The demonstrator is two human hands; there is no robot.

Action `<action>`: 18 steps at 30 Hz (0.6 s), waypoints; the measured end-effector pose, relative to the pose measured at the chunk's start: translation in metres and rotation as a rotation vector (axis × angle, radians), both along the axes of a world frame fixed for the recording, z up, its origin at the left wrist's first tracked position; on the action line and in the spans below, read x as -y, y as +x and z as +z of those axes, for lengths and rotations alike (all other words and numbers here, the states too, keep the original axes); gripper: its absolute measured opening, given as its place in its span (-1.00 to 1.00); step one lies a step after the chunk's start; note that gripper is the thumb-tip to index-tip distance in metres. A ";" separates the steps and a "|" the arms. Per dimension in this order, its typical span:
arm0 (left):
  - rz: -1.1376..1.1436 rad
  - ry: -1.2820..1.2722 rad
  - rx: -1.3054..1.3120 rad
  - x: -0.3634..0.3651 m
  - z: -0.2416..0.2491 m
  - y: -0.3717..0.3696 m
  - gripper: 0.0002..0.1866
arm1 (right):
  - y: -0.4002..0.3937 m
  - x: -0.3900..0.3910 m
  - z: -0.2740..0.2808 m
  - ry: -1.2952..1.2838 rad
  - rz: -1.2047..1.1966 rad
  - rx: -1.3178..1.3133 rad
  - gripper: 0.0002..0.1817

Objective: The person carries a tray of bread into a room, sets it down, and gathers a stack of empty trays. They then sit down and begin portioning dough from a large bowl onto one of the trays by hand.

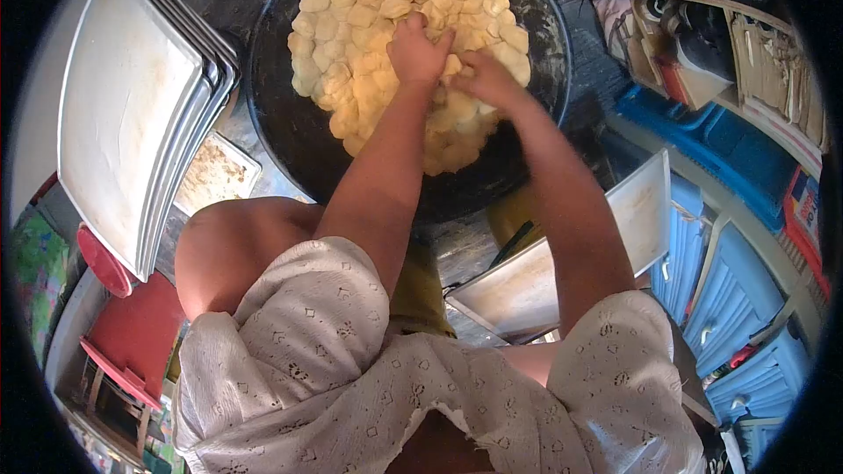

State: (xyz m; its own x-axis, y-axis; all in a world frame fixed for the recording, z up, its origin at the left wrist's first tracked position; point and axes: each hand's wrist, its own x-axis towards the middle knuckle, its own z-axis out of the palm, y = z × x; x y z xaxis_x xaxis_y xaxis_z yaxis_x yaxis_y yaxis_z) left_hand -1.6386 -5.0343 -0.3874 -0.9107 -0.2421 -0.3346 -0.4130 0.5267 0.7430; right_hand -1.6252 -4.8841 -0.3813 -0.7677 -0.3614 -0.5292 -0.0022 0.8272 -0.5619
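Observation:
A wide black round tub [270, 145] holds a broad heap of pale yellow dough pieces [356, 61], pressed close together in rounded lumps. Over the middle of the heap, my left hand [419, 54] rests on the dough with its thumb and fingers apart. My right hand [486, 81] is just to the right of it, low over the dough and smeared by motion. Its fingers point toward a small dough lump between the two hands. Whether that lump is gripped, I cannot make out.
Stacked metal trays [132, 114] stand at the left, above a smaller crusted tray [218, 174]. Another flat tray [571, 254] leans below my right forearm. A red chair [132, 342] is at lower left. Blue drawers [733, 285] and a blue plastic crate [711, 145] line the right.

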 end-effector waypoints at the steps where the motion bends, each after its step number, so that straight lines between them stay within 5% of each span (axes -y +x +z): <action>1: 0.049 0.135 0.018 0.001 -0.002 0.002 -0.29 | -0.008 -0.014 0.002 0.001 -0.003 0.004 -0.26; 3: 0.122 0.234 -0.021 -0.004 -0.005 0.005 -0.30 | -0.035 -0.036 0.015 0.154 -0.193 -0.114 -0.19; 5: 0.024 -0.273 -0.182 -0.010 -0.012 0.004 -0.32 | -0.048 -0.050 -0.016 0.013 -0.349 -0.086 -0.19; 7: 0.044 -0.416 -0.263 -0.014 -0.013 0.007 -0.31 | -0.042 -0.045 -0.023 -0.130 -0.499 -0.080 -0.19; 9: -0.111 -0.121 0.009 -0.009 0.000 -0.001 -0.27 | -0.022 -0.005 -0.014 0.567 -0.406 -0.168 -0.21; 12: -0.060 0.155 0.139 -0.004 -0.002 -0.004 -0.28 | 0.007 0.022 0.005 0.417 -0.408 -0.050 -0.16; 14: 0.019 0.115 0.022 -0.005 -0.005 0.005 -0.32 | 0.016 0.018 0.020 0.063 -0.153 0.234 -0.15; 16: 0.099 0.073 -0.093 -0.007 -0.010 0.010 -0.35 | 0.005 0.000 0.019 0.138 -0.263 0.125 -0.16; 18: -0.011 -0.389 -0.351 -0.007 -0.020 0.016 -0.35 | -0.003 -0.023 -0.001 0.204 -0.383 0.030 -0.18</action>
